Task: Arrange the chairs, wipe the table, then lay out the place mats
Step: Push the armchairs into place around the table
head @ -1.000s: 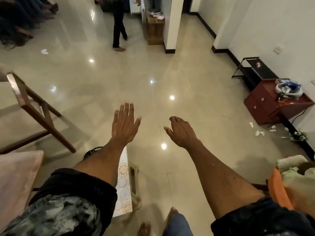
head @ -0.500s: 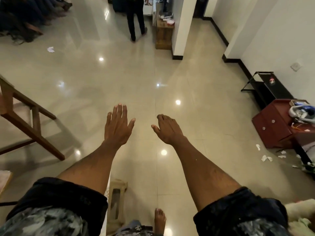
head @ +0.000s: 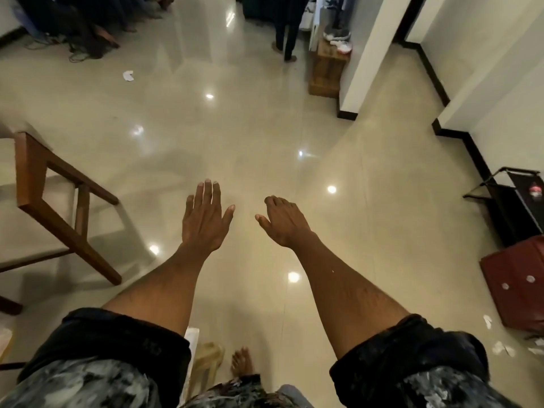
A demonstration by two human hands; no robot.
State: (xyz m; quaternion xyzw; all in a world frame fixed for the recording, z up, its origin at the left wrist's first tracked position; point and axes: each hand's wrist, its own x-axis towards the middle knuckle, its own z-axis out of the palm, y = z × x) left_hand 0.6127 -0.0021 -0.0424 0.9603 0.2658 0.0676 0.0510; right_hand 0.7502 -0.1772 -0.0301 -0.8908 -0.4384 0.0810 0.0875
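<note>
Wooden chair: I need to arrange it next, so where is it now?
In the head view the wooden chair stands at the left edge, left of the empty left hand.

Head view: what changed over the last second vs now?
The camera view shifted: the patterned place mat and the pile of cloth at lower right have left the frame, and the dark red cabinet slid toward the right edge. The wooden chair stays at left. Nothing was taken hold of or let go. Left hand, fingers straight, and right hand, fingers loosely bent, still hang empty over the glossy tiled floor.
</note>
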